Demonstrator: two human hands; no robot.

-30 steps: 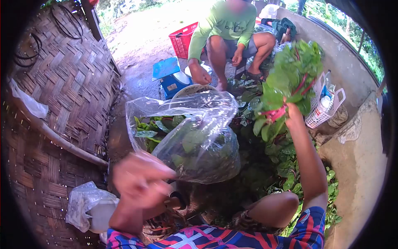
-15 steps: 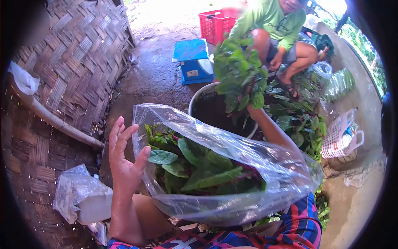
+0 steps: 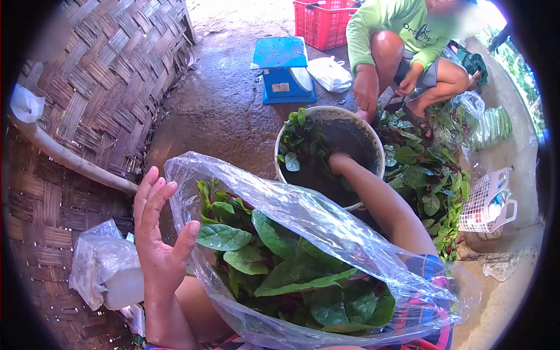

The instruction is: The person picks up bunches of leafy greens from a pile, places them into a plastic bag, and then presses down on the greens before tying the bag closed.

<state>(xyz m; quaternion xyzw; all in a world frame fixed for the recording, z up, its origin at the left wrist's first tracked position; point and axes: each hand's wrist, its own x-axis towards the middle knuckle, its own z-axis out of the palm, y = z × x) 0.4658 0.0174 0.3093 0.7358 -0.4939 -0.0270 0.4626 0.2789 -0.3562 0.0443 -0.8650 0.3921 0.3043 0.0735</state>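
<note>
My right hand (image 3: 339,163) reaches down into a white-rimmed bucket (image 3: 278,149) of dark water, gripping a bunch of leafy greens (image 3: 298,140) whose leaves show at the left inside wall. Its fingers are mostly hidden below the rim. Across my lap lies a clear plastic bag (image 3: 315,201), its mouth gaping, filled with large leafy greens with reddish stems (image 3: 291,262). My left hand (image 3: 160,233) is raised at the bag's left edge, fingers spread and holding nothing.
Loose greens (image 3: 429,192) are heaped right of the bucket. Beyond sits a co-worker in a green shirt (image 3: 402,29), hands low near the heap. A blue scale (image 3: 283,70), red crate (image 3: 324,23), white bag (image 3: 329,74) and white basket (image 3: 484,201) stand around. A woven wall (image 3: 111,87) borders the left.
My right hand has lowered the bunch of greens from above the bucket into it. The co-worker's arm has come down toward the bucket's far side. The view has shifted slightly.
</note>
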